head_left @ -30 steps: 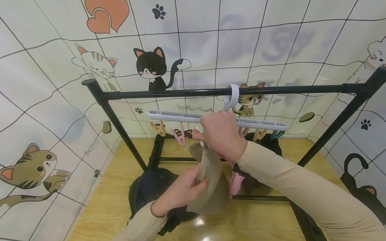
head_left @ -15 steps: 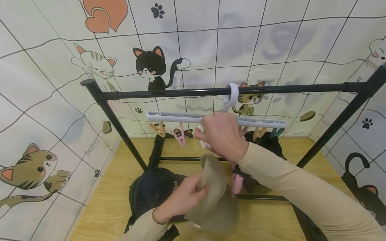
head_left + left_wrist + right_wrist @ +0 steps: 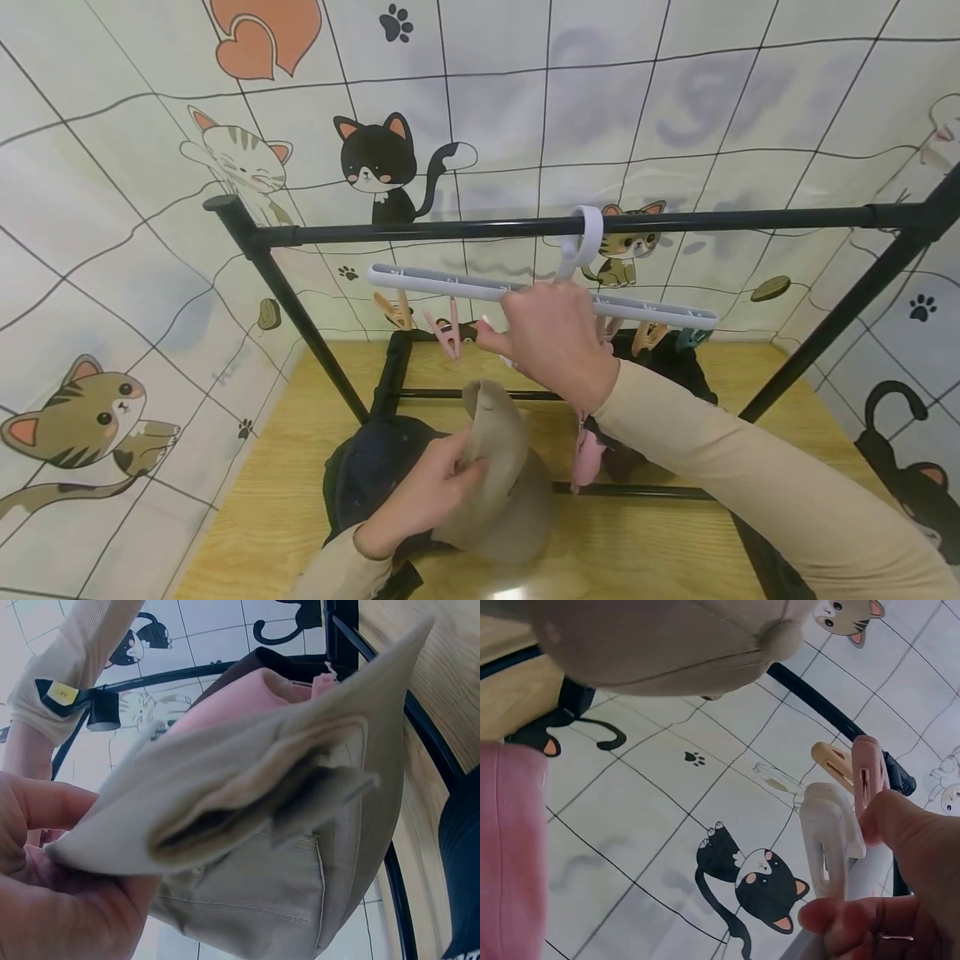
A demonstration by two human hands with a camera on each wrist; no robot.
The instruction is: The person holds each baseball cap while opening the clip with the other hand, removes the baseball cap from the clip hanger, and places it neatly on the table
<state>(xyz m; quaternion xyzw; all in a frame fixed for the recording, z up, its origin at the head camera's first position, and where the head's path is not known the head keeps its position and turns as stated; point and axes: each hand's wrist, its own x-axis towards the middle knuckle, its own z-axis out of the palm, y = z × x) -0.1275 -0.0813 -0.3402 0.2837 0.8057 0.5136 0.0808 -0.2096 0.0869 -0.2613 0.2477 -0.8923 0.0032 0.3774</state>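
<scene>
My left hand (image 3: 420,496) pinches the edge of a beige cap (image 3: 498,500), below the rack's top bar. In the left wrist view the cap's opening faces the camera. My right hand (image 3: 558,337) is at the middle of a pale grey clip hanger (image 3: 450,285), hooked over the bar. The right wrist view has its fingers and thumb pinching a white clothespin (image 3: 825,840), next to a pink clothespin (image 3: 868,772). Cap and white clothespin are apart. A dark navy cap (image 3: 378,475) lies on the wooden tabletop, partly behind the left hand.
A black rack (image 3: 412,231) spans the scene. Pink cloth (image 3: 587,461) and a black item (image 3: 671,367) hang at the hanger's right side, partly hidden by the right arm. An orange clothespin (image 3: 396,312) and a teal clothespin (image 3: 692,337) are near its ends.
The beige cap has come down away from the right hand, then shifted left with the left hand. The hanger's left end has risen slightly. My right hand stays at the hanger's middle.
</scene>
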